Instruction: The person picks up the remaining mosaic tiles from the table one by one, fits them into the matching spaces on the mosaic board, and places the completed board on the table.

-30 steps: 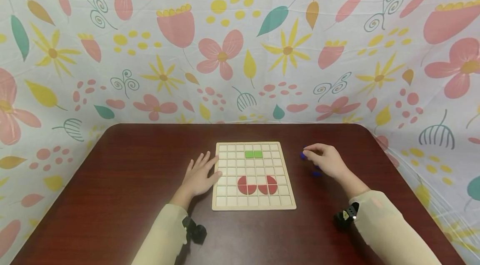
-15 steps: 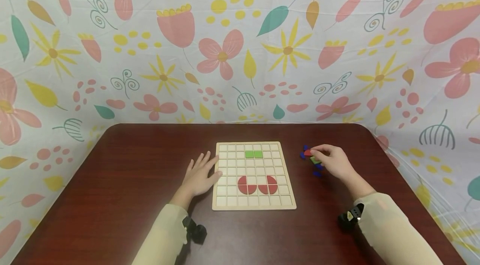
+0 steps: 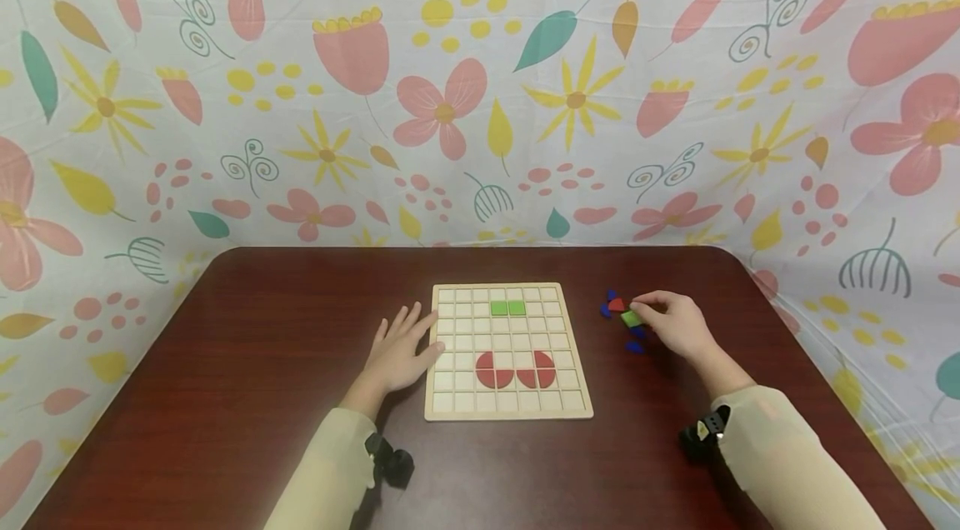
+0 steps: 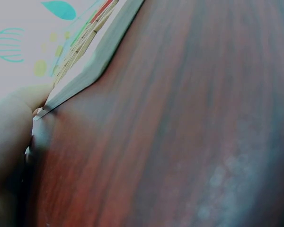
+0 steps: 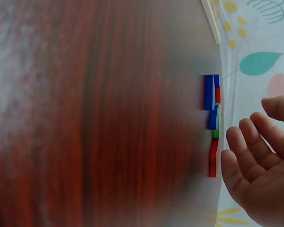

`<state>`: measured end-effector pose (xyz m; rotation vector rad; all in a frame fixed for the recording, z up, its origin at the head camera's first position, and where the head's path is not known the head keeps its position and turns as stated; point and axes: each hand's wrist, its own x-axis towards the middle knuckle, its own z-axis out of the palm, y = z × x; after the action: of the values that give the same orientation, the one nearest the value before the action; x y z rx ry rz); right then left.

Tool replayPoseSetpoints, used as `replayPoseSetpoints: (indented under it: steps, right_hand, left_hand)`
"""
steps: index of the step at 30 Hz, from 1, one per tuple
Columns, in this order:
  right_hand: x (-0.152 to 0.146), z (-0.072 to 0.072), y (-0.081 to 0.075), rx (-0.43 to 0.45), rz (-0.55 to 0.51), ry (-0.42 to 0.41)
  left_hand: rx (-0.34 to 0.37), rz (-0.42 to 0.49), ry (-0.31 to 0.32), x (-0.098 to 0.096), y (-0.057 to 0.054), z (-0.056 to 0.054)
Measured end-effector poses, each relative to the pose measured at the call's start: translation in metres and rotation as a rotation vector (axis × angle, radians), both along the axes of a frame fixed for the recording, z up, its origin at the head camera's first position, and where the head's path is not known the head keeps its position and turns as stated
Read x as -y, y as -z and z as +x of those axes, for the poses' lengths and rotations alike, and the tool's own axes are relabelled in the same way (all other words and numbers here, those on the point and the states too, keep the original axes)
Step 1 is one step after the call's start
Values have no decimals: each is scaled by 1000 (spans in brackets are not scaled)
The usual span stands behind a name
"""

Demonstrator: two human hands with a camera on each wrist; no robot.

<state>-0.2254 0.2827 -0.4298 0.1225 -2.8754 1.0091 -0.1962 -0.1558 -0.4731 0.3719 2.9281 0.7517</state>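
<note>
A wooden grid board (image 3: 450,405) lies in the middle of the dark table, with two green squares (image 3: 507,307) near its top and red half-round pieces (image 3: 515,371) lower down. My left hand (image 3: 402,349) rests flat on the table, its fingers straight and touching the board's left edge (image 4: 85,66). My right hand (image 3: 666,320) lies to the right of the board with loosely curled fingers holding nothing (image 5: 255,161). Its fingertips are just beside a small pile of loose pieces: a red one (image 3: 617,305), a green one (image 3: 632,318) and blue ones (image 3: 634,346).
The dark wooden table (image 3: 262,363) is backed and flanked by a flower-printed cloth (image 3: 480,97). A black wrist camera (image 3: 697,434) sits on each sleeve. In the right wrist view the loose pieces (image 5: 212,124) lie in a short row.
My right hand has drawn back a little to the right, uncovering the red and green pieces it hid before. The left hand and the board have not moved.
</note>
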Motion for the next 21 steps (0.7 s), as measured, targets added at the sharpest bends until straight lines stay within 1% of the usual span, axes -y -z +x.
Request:
replayPoseSetpoints:
  steps: [4,8,13,17,21]
  right_hand:
    - [-4,0,0,28,11,16]
    - [-5,-1,1,42,48,23]
    - [-4,-4,3,60,101,21]
    - [-2,-6,3,87,117,11]
    - [-1,-8,4,94,132,9]
  left_hand:
    - [4,-1,-1,0,-1,0]
    - [6,0,-3,0,-2,0]
    - [8,0,1,0,-1,0]
    - [9,3,1,0,-1,1]
    - [6,-1,0,0,-1,0]
